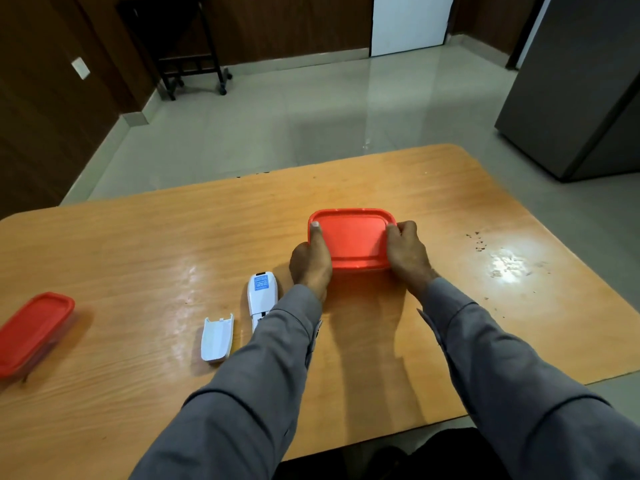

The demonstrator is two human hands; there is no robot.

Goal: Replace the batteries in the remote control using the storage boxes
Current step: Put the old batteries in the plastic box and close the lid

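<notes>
Red-lidded storage box [351,242] on bench [138,258] centre, gripped at both ends: left hand [310,263] thumb on lid, right hand [407,252] wrapped round. Remote [261,294] face-down just left, partly behind left sleeve [263,368]; battery cover [217,337] beside it. Second box [33,332] far left edge.

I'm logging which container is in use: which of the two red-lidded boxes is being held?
The red-lidded box at the table's middle, gripped by the left hand and right hand. The other box sits untouched at the far left edge.

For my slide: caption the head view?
Both hands, left hand and right hand, grip a red-lidded box beside opened remote.
</notes>
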